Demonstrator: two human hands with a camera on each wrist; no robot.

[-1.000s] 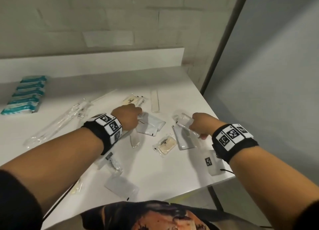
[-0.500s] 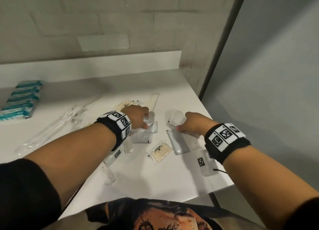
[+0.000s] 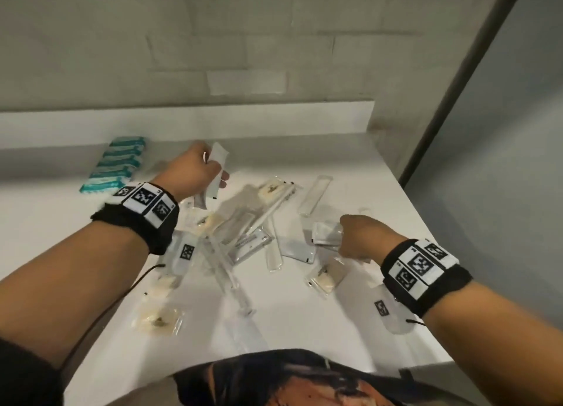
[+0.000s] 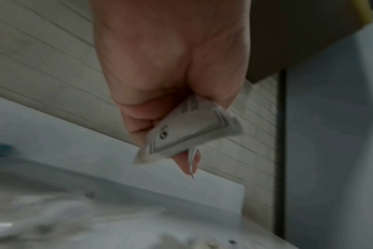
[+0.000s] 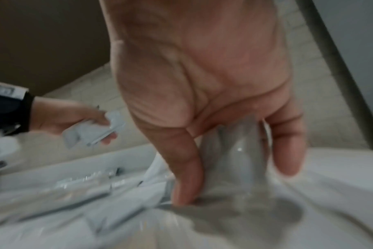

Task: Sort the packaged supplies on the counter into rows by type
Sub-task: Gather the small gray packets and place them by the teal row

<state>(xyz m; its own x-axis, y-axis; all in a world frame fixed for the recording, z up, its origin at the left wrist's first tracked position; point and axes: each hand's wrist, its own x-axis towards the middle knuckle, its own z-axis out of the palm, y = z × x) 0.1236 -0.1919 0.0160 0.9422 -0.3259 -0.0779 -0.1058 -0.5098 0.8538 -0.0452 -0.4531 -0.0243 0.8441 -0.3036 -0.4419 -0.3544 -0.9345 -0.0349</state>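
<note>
My left hand is raised over the back of the white counter and grips a couple of flat white packets, whose printed faces show in the left wrist view. My right hand is low at the right of the pile and pinches clear and white pouches; a clear pouch sits between thumb and fingers. A loose heap of clear sleeves, white packets and beige pad packets lies between my hands. A row of teal packets lies at back left.
A low white backsplash and tiled wall close the back. The counter's right edge drops off beside a grey panel and dark post. Beige pad packets and a tagged pouch lie near the front edge.
My left hand has lifted white packets out of the pile and carried them back and left toward the teal row. My right hand stayed at the right of the pile. The head view tilted up.
</note>
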